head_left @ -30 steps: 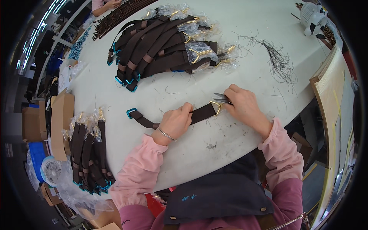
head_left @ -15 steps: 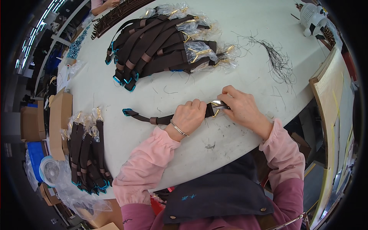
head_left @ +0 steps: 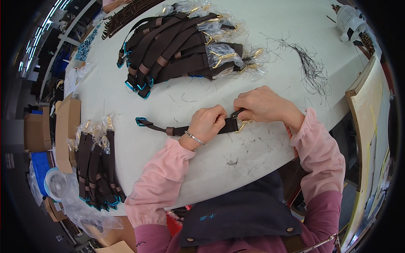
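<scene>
A dark brown webbing strap point(head_left: 229, 126) lies across the white table in front of me. At its left end is a blue-wrapped buckle point(head_left: 141, 122), and a brown loop point(head_left: 170, 131) sits partway along. A gold metal hook point(head_left: 243, 126) is at the right end. Over the strap's middle, my left hand point(head_left: 206, 125) is closed on it, fingertips bunched near its upper edge. My right hand point(head_left: 263, 105) is closed around thread snips point(head_left: 236, 113), mostly hidden by the fingers; their tip is at the strap's upper edge beside the hook.
A large pile of similar straps point(head_left: 164, 50), hooks wrapped in clear plastic, covers the far table. Several more straps point(head_left: 95, 168) hang over the left edge. Loose black threads point(head_left: 312, 69) lie at far right, near a white fan point(head_left: 351, 21). Cardboard boxes point(head_left: 67, 130) stand left.
My right hand has moved up and slightly left with the snips, from the hook to the strap's upper edge. My left fingertips have shifted toward that edge. The whole view has shifted slightly.
</scene>
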The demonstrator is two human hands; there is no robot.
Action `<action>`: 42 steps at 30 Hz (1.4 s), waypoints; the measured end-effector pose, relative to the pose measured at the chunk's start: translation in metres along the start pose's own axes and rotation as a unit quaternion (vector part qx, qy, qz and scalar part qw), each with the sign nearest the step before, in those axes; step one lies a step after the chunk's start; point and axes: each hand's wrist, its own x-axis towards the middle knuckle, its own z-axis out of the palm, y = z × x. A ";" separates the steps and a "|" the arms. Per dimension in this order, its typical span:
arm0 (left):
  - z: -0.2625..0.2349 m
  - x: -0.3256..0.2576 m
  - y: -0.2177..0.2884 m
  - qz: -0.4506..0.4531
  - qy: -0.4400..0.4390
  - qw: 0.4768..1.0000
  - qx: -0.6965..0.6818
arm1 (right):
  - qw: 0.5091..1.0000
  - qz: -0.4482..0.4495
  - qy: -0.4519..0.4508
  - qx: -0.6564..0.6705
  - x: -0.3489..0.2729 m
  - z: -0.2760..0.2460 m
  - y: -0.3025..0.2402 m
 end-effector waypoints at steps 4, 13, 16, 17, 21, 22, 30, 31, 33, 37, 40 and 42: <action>0.000 0.000 -0.001 -0.010 -0.005 1.000 -0.022 | 1.000 -0.016 0.013 0.004 0.004 0.003 0.003; -0.002 0.002 -0.001 -0.027 -0.021 0.999 -0.037 | 0.999 -0.035 -0.010 -0.009 0.009 0.001 0.004; -0.003 0.002 -0.001 -0.028 -0.024 0.999 -0.033 | 0.999 -0.037 -0.014 -0.004 0.009 0.002 0.005; -0.003 0.002 -0.001 -0.027 -0.025 0.999 -0.033 | 0.999 -0.038 -0.015 -0.001 0.008 0.002 0.006; -0.004 0.002 -0.004 -0.045 -0.023 0.996 -0.068 | 0.999 -0.033 0.019 0.027 0.005 0.009 0.009; -0.006 0.002 -0.003 -0.051 -0.025 0.996 -0.071 | 0.998 -0.031 0.037 0.034 0.003 0.010 0.009; -0.006 -0.007 -0.002 0.041 0.003 0.998 0.050 | 0.997 -0.037 0.064 0.014 0.002 0.013 0.002; -0.004 -0.010 -0.001 0.064 0.003 0.992 0.110 | 0.998 -0.031 0.060 0.017 0.001 0.012 0.002; -0.002 -0.012 0.003 0.069 0.003 0.981 0.180 | 0.998 -0.027 0.057 0.023 0.000 0.012 0.003; 0.003 -0.012 0.010 0.071 -0.010 0.962 0.263 | 0.997 -0.031 0.062 0.026 -0.002 0.014 0.005; 0.009 -0.014 0.005 0.131 -0.002 0.931 0.341 | 0.997 -0.035 0.068 0.025 -0.002 0.014 0.004; 0.010 -0.014 0.003 0.149 0.001 0.923 0.353 | 0.997 -0.035 0.069 0.024 -0.002 0.015 0.004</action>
